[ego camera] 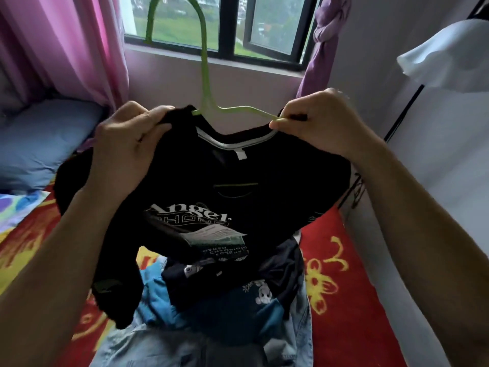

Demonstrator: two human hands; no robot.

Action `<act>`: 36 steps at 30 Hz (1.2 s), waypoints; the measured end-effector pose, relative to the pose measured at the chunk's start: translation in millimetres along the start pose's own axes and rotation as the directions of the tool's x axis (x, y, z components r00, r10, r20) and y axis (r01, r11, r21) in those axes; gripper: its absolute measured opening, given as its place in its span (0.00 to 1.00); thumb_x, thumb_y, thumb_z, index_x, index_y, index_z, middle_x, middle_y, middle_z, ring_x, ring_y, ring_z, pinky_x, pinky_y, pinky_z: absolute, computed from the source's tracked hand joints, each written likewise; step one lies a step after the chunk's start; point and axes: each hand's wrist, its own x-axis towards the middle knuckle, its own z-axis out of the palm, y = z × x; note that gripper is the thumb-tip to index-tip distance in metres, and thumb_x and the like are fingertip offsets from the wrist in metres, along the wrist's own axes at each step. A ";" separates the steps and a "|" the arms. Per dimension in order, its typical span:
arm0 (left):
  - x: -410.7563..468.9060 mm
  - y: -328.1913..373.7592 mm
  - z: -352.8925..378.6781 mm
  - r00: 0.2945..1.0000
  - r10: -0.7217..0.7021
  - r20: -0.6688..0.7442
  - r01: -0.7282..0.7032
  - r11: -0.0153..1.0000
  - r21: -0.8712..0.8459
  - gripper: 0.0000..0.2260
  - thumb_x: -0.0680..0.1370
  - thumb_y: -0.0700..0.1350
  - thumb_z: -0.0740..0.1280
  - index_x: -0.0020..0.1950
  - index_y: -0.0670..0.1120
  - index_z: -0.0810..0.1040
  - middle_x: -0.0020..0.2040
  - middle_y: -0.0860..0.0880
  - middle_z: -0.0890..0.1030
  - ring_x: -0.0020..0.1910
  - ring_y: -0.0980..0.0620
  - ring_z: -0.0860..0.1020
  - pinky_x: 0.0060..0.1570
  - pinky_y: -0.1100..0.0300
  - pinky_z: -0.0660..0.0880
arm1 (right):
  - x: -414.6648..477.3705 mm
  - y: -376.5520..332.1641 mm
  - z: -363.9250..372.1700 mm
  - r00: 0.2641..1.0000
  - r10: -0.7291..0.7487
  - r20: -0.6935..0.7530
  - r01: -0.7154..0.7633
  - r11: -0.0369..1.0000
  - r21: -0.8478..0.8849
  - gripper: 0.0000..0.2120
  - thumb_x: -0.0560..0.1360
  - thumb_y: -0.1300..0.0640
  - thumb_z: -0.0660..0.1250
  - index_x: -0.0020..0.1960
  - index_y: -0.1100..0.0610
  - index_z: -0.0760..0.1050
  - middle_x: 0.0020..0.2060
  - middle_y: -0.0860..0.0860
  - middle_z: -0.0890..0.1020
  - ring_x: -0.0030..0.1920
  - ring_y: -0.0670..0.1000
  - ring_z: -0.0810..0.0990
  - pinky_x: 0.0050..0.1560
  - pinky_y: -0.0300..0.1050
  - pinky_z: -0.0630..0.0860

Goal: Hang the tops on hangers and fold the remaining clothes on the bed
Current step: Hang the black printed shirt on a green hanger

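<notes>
- My left hand is curled round one shoulder of a black T-shirt, with a bunch of the cloth held between thumb and fingers.
- My right hand pinches the end of one arm of a green hanger between thumb and forefinger. A bit of the shirt's other shoulder shows dark in the same grip.
- The hanger stands upright between my hands, its hook above them against the window.
- The arm toward my left hand is tucked inside the neck opening. The arm toward my right hand lies bare above the collar.
- The shirt hangs below both hands, held up in the air, with white lettering on the chest and a paper tag over it.
- Under the shirt, below my hands, a pile of clothes lies on the bed. It holds dark and blue pieces, with pale jeans nearest me.
- Beyond my left hand are a blue pillow and a pink curtain.
- Past my right hand a purple curtain hangs knotted, and a white garment shows further out on that side.
</notes>
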 end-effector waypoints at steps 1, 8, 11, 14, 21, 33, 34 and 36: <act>5.7 -3.8 -1.2 1.000 -0.014 0.018 0.014 1.000 0.006 0.13 0.78 0.43 0.64 0.58 0.39 0.79 0.40 0.60 0.71 0.41 0.70 0.72 0.48 0.77 0.64 | 5.0 5.2 -1.8 1.000 0.017 -0.002 -0.017 1.000 0.008 0.16 0.72 0.41 0.66 0.46 0.52 0.83 0.32 0.45 0.76 0.38 0.50 0.76 0.49 0.49 0.75; -24.6 -45.1 6.8 0.961 -0.264 0.085 0.267 0.963 -0.025 0.13 0.75 0.41 0.66 0.57 0.37 0.80 0.39 0.62 0.74 0.41 0.75 0.71 0.46 0.79 0.63 | -10.7 33.1 20.7 0.977 0.215 0.009 -0.206 0.925 0.320 0.05 0.71 0.52 0.71 0.41 0.53 0.81 0.25 0.37 0.78 0.31 0.41 0.78 0.38 0.30 0.71; -38.3 -55.3 1.1 0.939 -0.329 0.103 0.336 0.940 -0.053 0.11 0.76 0.36 0.66 0.58 0.36 0.79 0.40 0.67 0.76 0.41 0.74 0.72 0.46 0.79 0.63 | -22.0 48.8 19.7 0.956 0.294 0.017 -0.274 0.868 0.413 0.03 0.72 0.57 0.71 0.41 0.56 0.80 0.25 0.37 0.79 0.31 0.38 0.79 0.34 0.26 0.71; -37.6 -49.4 -5.7 0.956 -0.283 0.077 0.286 0.958 -0.024 0.11 0.76 0.36 0.66 0.58 0.36 0.79 0.42 0.71 0.75 0.42 0.74 0.72 0.47 0.80 0.62 | -25.4 46.1 5.3 0.966 0.259 -0.010 -0.229 0.870 0.436 0.03 0.72 0.61 0.71 0.41 0.55 0.79 0.25 0.33 0.78 0.28 0.34 0.77 0.32 0.24 0.68; -5.4 5.0 5.4 0.995 -0.071 -0.071 0.076 0.995 0.067 0.13 0.78 0.43 0.63 0.58 0.38 0.80 0.36 0.52 0.73 0.38 0.55 0.71 0.45 0.68 0.65 | -3.3 -11.4 -16.5 0.982 0.018 -0.187 0.098 0.801 0.591 0.06 0.71 0.64 0.71 0.44 0.55 0.78 0.30 0.36 0.79 0.30 0.36 0.76 0.35 0.26 0.69; -31.7 3.7 23.6 0.994 -0.064 0.088 0.069 0.996 -0.058 0.12 0.76 0.42 0.65 0.55 0.36 0.80 0.38 0.53 0.73 0.38 0.59 0.72 0.45 0.74 0.67 | -5.7 2.0 34.5 0.973 0.058 0.224 -0.074 0.995 0.065 0.11 0.74 0.53 0.68 0.49 0.60 0.80 0.30 0.44 0.71 0.39 0.50 0.73 0.40 0.38 0.63; -32.3 2.8 24.4 0.993 -0.048 0.108 0.053 0.998 -0.044 0.12 0.76 0.42 0.65 0.54 0.36 0.81 0.38 0.52 0.73 0.38 0.56 0.72 0.45 0.74 0.67 | -5.6 2.4 36.2 0.967 0.064 0.245 -0.084 0.994 0.070 0.11 0.75 0.53 0.67 0.46 0.61 0.80 0.29 0.43 0.70 0.39 0.50 0.72 0.40 0.38 0.62; -31.9 -3.2 22.4 0.985 -0.035 0.167 0.038 0.999 -0.014 0.13 0.75 0.44 0.65 0.54 0.37 0.81 0.38 0.52 0.74 0.38 0.54 0.73 0.44 0.72 0.67 | -6.5 8.1 37.2 0.961 0.068 0.268 -0.093 0.992 0.081 0.12 0.76 0.53 0.66 0.43 0.61 0.80 0.29 0.42 0.70 0.38 0.49 0.72 0.40 0.39 0.63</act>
